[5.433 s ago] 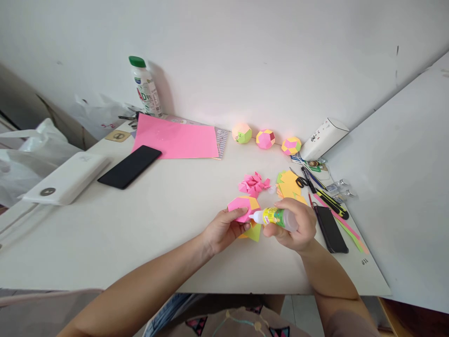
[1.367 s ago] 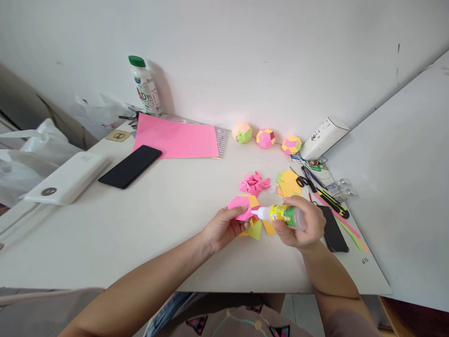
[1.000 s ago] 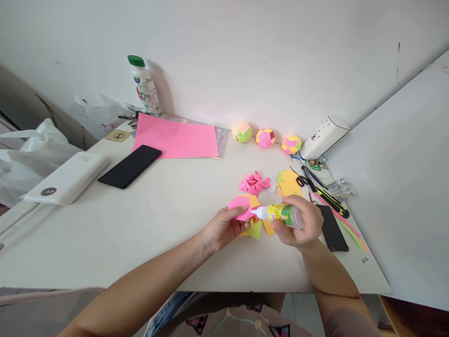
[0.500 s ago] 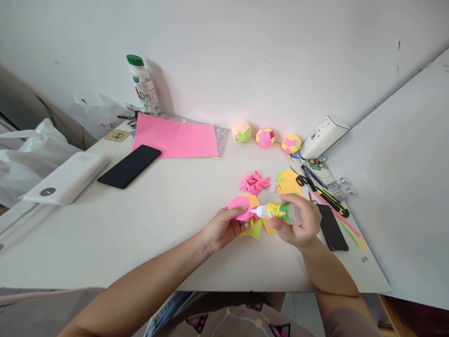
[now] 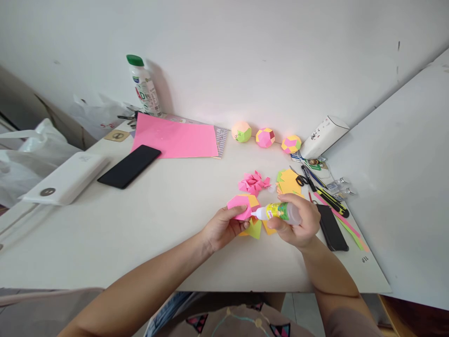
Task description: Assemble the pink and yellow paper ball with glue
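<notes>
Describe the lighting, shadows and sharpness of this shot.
Head view: soft light, with the drink bottle casting a blurry-edged shadow to its right on the wall; head view: the glue bottle in the right hand shows clear label colours, but its small print is too soft to read.
</notes>
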`<state>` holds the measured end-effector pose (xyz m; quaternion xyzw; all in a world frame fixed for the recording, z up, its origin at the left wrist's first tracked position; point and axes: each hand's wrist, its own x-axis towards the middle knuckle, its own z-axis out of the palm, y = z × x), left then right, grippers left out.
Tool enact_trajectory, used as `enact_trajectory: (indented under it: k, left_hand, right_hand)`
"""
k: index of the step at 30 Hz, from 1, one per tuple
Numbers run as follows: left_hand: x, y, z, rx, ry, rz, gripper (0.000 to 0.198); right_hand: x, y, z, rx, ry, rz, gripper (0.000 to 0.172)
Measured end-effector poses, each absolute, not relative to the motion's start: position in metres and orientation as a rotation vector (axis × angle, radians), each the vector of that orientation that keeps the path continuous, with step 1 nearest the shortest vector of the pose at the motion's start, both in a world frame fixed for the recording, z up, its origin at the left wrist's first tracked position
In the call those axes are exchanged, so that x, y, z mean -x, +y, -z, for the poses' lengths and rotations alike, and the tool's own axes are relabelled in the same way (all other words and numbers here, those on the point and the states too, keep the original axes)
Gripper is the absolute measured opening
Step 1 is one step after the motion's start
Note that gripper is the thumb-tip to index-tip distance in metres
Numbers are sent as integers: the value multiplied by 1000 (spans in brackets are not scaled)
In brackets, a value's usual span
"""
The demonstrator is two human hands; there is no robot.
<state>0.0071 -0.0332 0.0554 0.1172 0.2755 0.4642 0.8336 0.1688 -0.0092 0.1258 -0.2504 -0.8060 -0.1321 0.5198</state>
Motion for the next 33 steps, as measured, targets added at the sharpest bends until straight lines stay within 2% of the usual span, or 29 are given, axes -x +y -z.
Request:
enact_trajectory:
  k: [8, 18, 33]
  left_hand:
    - [-8, -34, -57, -237, 586, -974, 14]
    - [-7, -33, -57, -244, 580, -981, 12]
    - [-7, -33, -58, -238, 586, -980, 12]
  right_hand:
    - [-166, -11, -126, 586, -1949, 281, 33]
    - [-170, -9, -127, 606, -1943, 304, 29]
    - [-165, -9, -125, 552, -1927, 266, 35]
